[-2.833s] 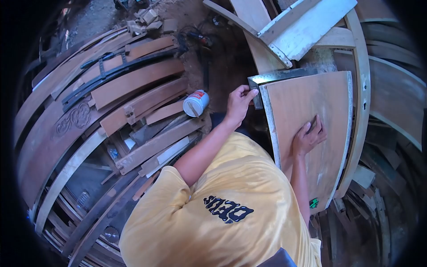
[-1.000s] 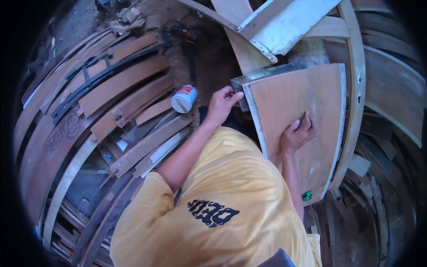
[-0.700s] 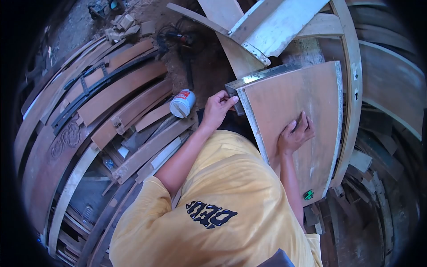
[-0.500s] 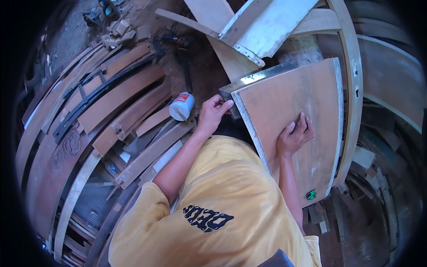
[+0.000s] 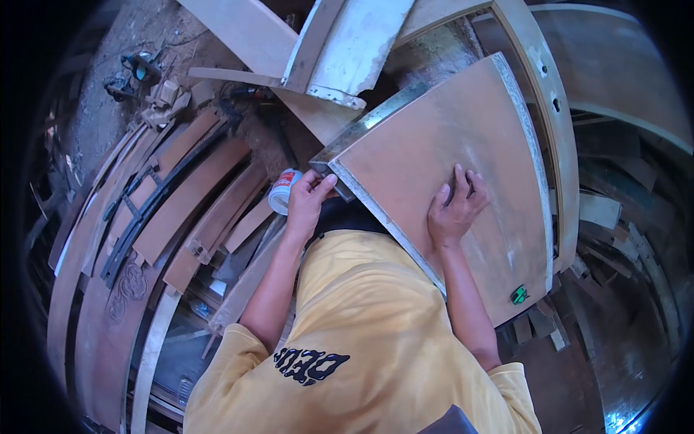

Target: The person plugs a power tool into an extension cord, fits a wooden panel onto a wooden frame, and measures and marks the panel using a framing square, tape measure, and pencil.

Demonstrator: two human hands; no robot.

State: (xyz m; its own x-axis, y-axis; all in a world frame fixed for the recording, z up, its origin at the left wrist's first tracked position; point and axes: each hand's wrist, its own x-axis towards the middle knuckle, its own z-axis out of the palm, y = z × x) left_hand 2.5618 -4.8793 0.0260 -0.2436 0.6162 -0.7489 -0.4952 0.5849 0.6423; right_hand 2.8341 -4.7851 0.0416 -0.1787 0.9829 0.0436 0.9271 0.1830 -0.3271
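Observation:
A broad tan wooden panel (image 5: 405, 159) with pale rough edges lies tilted in front of me. Beneath its far left side runs a dark bar (image 5: 369, 124) with a shiny strip on top. My left hand (image 5: 307, 199) is closed on the near end of this bar, thumb towards the panel's corner. On the panel's face rests my right hand (image 5: 457, 210), fingers stretched and slightly bent; a dark patch between thumb and forefinger cannot be made out. A small green and black object (image 5: 519, 294) sits near the panel's lower corner.
A white tub (image 5: 283, 192) with a red label stands just left of my left hand. Curved boards (image 5: 191, 195) and a carved plank (image 5: 130, 289) lie stacked at left. A pale frame (image 5: 560, 145) stands behind the panel; a whitish board (image 5: 361, 47) lies beyond.
The view has shifted, so the panel and both hands appear further left. My left hand keeps its hold on the bar's end, and my right hand stays on the panel's face.

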